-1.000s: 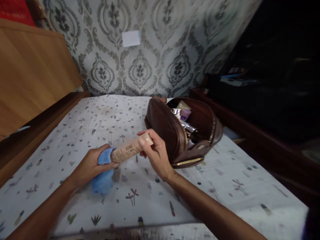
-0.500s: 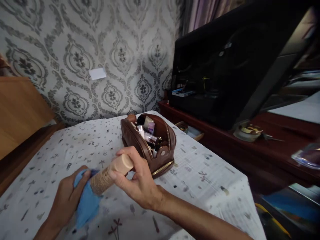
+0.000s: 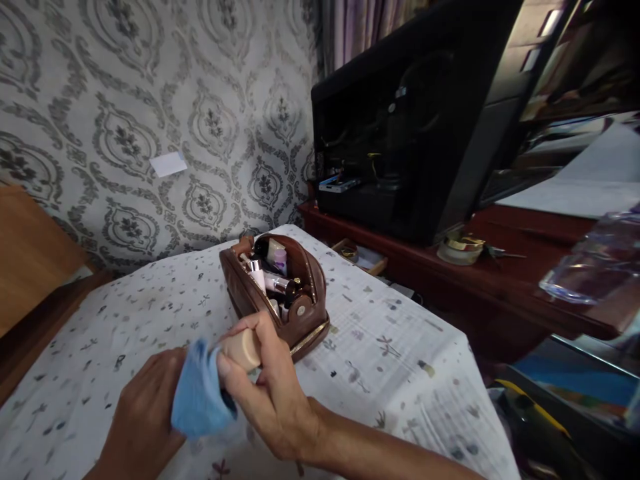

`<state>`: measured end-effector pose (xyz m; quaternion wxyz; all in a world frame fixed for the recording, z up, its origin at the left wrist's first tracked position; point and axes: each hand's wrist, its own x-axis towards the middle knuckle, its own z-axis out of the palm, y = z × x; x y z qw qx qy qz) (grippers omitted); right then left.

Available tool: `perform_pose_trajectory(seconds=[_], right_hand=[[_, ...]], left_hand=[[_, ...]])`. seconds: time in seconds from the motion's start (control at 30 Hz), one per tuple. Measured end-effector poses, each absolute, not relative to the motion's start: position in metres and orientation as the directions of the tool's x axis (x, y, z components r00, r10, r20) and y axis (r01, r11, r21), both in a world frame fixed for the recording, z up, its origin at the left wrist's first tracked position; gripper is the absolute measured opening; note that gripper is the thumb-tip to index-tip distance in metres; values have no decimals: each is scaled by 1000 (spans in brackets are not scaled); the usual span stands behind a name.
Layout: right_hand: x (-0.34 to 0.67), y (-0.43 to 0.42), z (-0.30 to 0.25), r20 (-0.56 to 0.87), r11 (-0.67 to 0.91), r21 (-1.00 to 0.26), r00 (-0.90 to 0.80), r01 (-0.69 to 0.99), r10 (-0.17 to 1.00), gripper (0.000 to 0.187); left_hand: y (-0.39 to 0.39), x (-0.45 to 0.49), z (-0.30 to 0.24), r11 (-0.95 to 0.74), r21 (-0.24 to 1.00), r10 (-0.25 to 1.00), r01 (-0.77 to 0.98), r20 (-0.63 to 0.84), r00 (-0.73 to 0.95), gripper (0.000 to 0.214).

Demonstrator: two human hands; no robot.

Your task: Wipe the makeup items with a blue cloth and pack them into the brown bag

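My right hand (image 3: 270, 387) grips a beige cosmetic bottle (image 3: 243, 350) near its capped end, thumb and fingers round it. Wrapped about the bottle's other end is a light blue cloth (image 3: 203, 393), which my left hand (image 3: 147, 400) presses from the left. Most of the bottle's body is hidden under the cloth. Just beyond my hands a brown makeup bag (image 3: 280, 293) stands unzipped on the patterned white cover (image 3: 400, 387). Inside it lie several cosmetics, among them a pink-white bottle (image 3: 257, 272) and a lilac-capped tube (image 3: 280, 257).
To the right, a dark red desk (image 3: 520, 260) carries a large black screen (image 3: 400, 140), a small glass jar (image 3: 460, 250) and a clear plastic organizer (image 3: 590, 260). A partly open drawer (image 3: 363, 257) sits behind the bag. At left is a wooden panel (image 3: 35, 253).
The blue cloth has moved up around the bottle and now covers its speckled body. My left hand has turned, with its back facing up. The view has swung to the right.
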<state>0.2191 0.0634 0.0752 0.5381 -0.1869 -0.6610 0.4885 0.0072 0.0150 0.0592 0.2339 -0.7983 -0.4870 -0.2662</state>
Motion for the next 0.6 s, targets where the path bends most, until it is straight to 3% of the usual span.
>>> perform_pose_trajectory(seconds=[0.1, 0.27, 0.37, 0.53, 0.6], right_hand=[[225, 61, 76, 552, 474, -832, -345, -288, 759, 24], [231, 61, 69, 514, 449, -858, -369, -252, 775, 26], [235, 65, 65, 500, 447, -866, -362, -224, 787, 26], [239, 72, 67, 530, 446, -845, -353, -294, 771, 27], [235, 73, 68, 485, 365, -860, -354, -356, 799, 37]], left_hand=[[11, 1, 60, -404, -142, 657, 904, 642, 395, 37], [7, 9, 60, -414, -12, 737, 910, 582, 343, 40], [10, 13, 63, -387, 73, 769, 919, 576, 278, 34], [13, 28, 66, -290, 320, 855, 902, 510, 94, 12], [11, 35, 60, -221, 280, 843, 934, 536, 39, 8]])
